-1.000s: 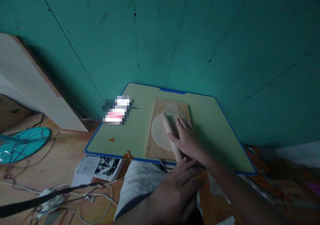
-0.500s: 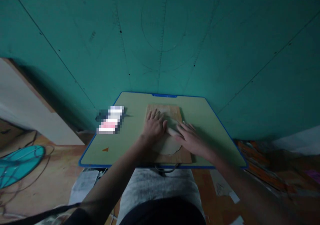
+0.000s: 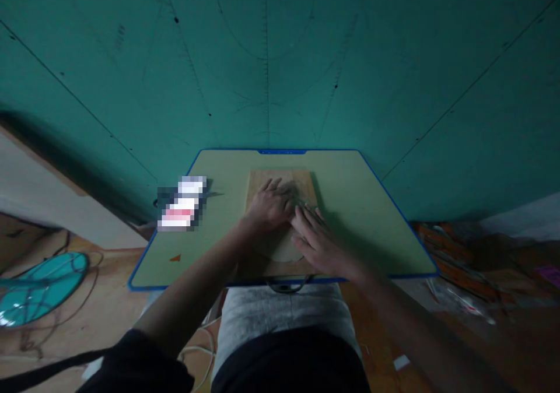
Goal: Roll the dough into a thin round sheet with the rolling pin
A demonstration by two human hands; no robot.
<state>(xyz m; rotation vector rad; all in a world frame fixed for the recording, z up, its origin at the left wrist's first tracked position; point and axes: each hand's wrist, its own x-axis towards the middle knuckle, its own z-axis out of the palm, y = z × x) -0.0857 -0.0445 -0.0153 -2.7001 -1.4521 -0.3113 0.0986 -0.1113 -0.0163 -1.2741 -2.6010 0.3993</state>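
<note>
A thin pale sheet, apparently dough (image 3: 277, 251), lies on a wooden board (image 3: 259, 178); its rounded near edge shows between my forearms. My left hand (image 3: 272, 204) is laid palm down over the far part of the sheet, fingers stretched forward. Close beside it, my right hand (image 3: 314, 234) rests palm down with its fingers out straight, their tips almost meeting the left hand. Whatever lies under the palms is covered; no rod shows between the hands now.
The board sits on a pale folding table (image 3: 350, 206) with a blue rim, against a green wall (image 3: 280, 107). A blurred-out phone-like item (image 3: 181, 203) and a small orange triangle (image 3: 175, 258) lie at the left. A cable (image 3: 203, 346) runs across the floor.
My hands have come closer together, covering the pale rod-like shape that showed between them. The camera view has shifted slightly, moving the table up and left in the picture.
</note>
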